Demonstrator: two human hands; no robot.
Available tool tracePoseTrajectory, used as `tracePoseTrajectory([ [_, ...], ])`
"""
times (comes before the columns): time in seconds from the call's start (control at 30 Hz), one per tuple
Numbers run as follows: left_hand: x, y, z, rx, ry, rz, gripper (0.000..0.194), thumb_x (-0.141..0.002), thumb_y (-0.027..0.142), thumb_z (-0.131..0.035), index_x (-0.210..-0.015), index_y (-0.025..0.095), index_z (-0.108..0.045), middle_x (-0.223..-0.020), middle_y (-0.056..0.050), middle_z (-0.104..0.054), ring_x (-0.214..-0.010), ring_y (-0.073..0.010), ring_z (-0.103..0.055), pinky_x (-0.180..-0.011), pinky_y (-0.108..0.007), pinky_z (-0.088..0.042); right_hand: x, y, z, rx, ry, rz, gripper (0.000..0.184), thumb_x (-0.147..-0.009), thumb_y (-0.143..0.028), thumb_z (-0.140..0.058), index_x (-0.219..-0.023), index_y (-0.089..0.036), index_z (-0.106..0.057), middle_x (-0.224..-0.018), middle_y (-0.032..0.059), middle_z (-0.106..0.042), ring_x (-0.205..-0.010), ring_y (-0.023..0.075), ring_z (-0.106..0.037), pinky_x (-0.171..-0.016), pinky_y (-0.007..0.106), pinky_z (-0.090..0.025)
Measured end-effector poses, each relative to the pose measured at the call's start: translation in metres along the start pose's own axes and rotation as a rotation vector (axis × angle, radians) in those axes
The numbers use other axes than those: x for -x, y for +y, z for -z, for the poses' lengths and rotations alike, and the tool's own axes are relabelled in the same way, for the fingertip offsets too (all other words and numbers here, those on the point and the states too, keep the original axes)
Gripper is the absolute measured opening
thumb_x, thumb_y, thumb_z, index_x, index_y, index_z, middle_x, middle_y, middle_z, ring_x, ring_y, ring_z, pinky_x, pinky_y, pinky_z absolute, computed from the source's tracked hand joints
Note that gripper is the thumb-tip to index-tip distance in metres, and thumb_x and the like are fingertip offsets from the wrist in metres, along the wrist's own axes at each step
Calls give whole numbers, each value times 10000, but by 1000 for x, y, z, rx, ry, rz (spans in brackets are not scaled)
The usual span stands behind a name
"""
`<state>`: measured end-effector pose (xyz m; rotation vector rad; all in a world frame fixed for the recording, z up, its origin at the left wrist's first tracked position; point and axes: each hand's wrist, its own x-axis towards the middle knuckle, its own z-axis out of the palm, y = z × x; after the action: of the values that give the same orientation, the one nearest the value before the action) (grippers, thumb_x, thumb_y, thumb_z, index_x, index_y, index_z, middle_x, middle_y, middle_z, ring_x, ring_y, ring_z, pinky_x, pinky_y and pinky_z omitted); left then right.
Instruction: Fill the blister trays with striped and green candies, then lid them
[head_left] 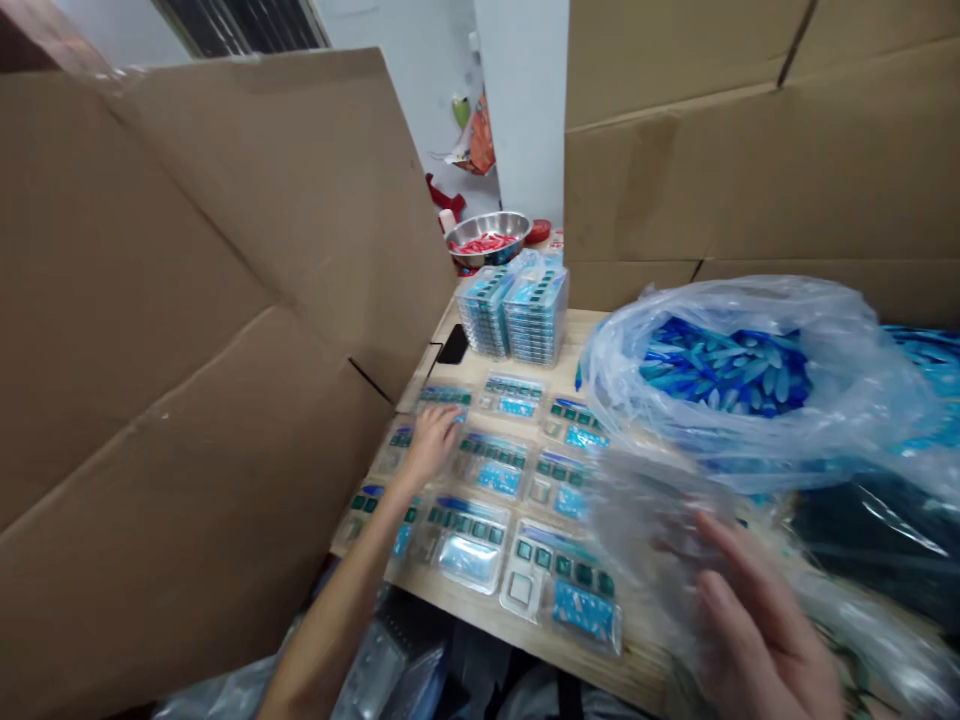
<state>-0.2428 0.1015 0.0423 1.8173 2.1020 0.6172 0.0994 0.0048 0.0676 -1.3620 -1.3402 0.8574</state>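
My left hand (435, 440) is at the back left of the rows of clear plastic trays, its fingers lying over a tray (444, 396) and partly covering it. Each tray holds a row of dark green square pieces and a light blue patterned packet; most show a blue pen-like stick. One such tray (521, 590) lies at the table's front edge. On the right, my right hand (765, 610) grips clear plastic covers (652, 520) between thumb and fingers. Motion blurs them, and I cannot tell how many there are.
Stacked filled trays (534, 315) stand at the back beside a black phone (453, 344). Behind them a metal bowl (489, 238) holds red pieces. A plastic bag (840, 420) of blue sticks sits right. Cardboard walls (187, 300) flank the wooden table (574, 340).
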Motion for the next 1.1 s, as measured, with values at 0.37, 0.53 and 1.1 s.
tracePoseTrajectory([
  [0.37,149,121,5,905,-157,-305,160,-904,408,-656,-954,273,-726,-1443,-46,-495,-1352,-219,-485,-1131,-326,-400,20,-49,-42,-331,-296,181,563,-996,-225,-541,-1463,-499,-387,-1516,-134,-440,-1390,49,-406,-1073,145,-366],
  [0.53,155,127,12,735,-92,-309,164,-924,142,-583,-983,270,-666,-1417,-34,-481,-1346,-172,-477,-1115,-280,-413,26,-42,-46,-349,-319,223,642,-966,-240,-610,-1493,-483,-336,-1539,-134,-402,-1407,50,-382,-1091,137,-350],
  [1.1,169,123,-1,759,67,-384,225,-979,379,-496,-897,207,-614,-1290,-120,-615,-1298,-261,-547,-1100,-446,-445,15,-21,-35,-209,-41,249,689,-793,-178,-792,-1402,-370,-532,-1308,27,-637,-1045,215,-681,-732,272,-599],
])
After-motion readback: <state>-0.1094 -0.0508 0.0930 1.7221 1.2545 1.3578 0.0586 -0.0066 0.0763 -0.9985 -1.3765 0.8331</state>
